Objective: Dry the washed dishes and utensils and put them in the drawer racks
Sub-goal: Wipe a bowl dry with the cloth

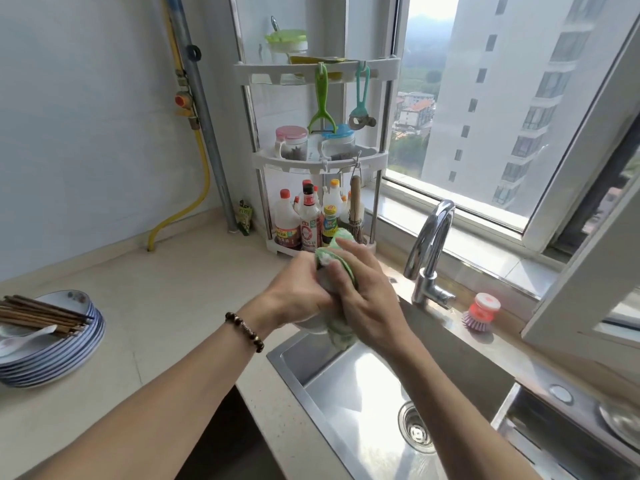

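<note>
Over the sink's [349, 403] near-left corner, both hands worked one dish [313, 325] inside a green cloth [341, 263]. The left hand [298, 289] had its fingers curled round the cloth-wrapped dish from the left; the right hand [363, 292] lay over the cloth from the right, thumb and fingers closed on it. Only a pale rim of the dish showed below the hands, so what kind of dish it was could not be told.

By my reckoning the task stood at an early or middle stage: drying was under way, and nothing seen had reached the drawer racks, which were out of view. On the counter [166, 306] to the left, well apart from the hands, sat a stack of plates [55, 362] with a bundle of chopsticks [41, 315] and a spoon [24, 339] lying on the top plate. Whether those had been dried could not be told; all of them awaited putting away.

As for containers, the sink basin held nothing but its drain [417, 431]. A second basin at the right edge held something metal [620, 420], only partly visible. The corner rack [318, 157] behind held sauce bottles [308, 220] on its bottom tier, two lidded jars [313, 143] on the middle, and another jar [287, 43] on top. A brush [481, 311] stood on the ledge by the tap [429, 251].
</note>
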`<state>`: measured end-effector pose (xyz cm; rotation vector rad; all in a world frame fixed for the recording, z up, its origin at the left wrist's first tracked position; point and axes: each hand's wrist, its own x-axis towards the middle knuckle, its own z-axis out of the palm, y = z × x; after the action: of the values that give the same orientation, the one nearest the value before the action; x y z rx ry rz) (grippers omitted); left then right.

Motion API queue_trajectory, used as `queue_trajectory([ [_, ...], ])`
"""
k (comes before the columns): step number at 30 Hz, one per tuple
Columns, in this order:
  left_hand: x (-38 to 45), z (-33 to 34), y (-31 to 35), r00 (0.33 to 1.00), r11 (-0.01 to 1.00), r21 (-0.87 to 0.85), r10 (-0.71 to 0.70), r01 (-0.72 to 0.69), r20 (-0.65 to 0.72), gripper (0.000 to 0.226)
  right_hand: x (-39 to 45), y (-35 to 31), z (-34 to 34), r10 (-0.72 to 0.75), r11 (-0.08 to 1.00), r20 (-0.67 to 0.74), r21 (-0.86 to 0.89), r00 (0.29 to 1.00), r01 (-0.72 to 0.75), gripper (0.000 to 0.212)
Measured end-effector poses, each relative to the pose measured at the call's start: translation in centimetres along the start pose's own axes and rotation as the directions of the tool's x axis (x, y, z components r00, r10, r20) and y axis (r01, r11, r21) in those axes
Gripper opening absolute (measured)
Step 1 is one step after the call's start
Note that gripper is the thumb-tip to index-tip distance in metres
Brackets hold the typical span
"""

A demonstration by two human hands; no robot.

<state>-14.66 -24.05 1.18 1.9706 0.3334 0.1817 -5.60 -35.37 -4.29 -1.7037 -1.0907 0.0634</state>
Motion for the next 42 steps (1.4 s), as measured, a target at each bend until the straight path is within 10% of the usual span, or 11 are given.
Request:
queue_trajectory([
  [5,-0.8,1.0,0.1,0.997,0.998,-0.056,0.019,-0.024,-0.076,0.023,0.9,-0.5,-1.3,0.305,0.85,-0.032,0.46,0.952,-0.257,0.031],
  [10,-0.3,0.9,-0.3,0.991,0.996,-0.07,0.038,-0.047,-0.128,0.027,-0.9,-0.1,1.3,0.119,0.98,-0.051,0.165,0.992,-0.109,0.038],
  [14,-1.0,1.4,-0.3,0.99,0.994,-0.06,0.082,-0.09,-0.118,0.025,0.2,0.5,-0.4,0.405,0.605,0.031,0.741,0.914,-0.293,0.038],
  [19,-0.2,1.3,-1.1,0.984,0.996,-0.044,0.066,-0.074,-0.168,0.02,-0.5,0.0,1.4,0.171,0.94,-0.033,0.306,0.985,-0.153,0.033],
  [24,-1.2,0.8,-0.1,0.993,0.991,-0.058,0.117,-0.119,-0.033,0.029,0.5,1.3,-1.3,0.541,0.379,0.175,0.822,0.823,-0.424,0.044],
  [29,-0.2,0.7,0.1,0.989,0.988,0.047,0.146,-0.144,-0.024,0.032,0.4,0.4,0.1,0.221,0.859,-0.172,0.5,0.96,-0.108,0.025],
  [31,-0.1,0.9,0.1,0.987,0.984,0.08,0.16,-0.158,-0.016,0.03,0.4,0.4,0.5,0.214,0.831,-0.148,0.548,0.965,-0.1,0.027],
  [36,-0.7,-0.5,-0.3,0.989,0.955,-0.272,0.091,-0.12,-0.118,0.046,1.9,0.2,-2.5,0.496,0.304,0.274,0.834,0.824,-0.46,0.038],
  [42,1.1,0.7,-0.3,0.843,0.58,-0.803,-0.361,-0.133,-0.4,0.065,1.3,-1.4,1.2,0.606,0.395,0.037,0.853,0.794,-0.341,0.035],
])
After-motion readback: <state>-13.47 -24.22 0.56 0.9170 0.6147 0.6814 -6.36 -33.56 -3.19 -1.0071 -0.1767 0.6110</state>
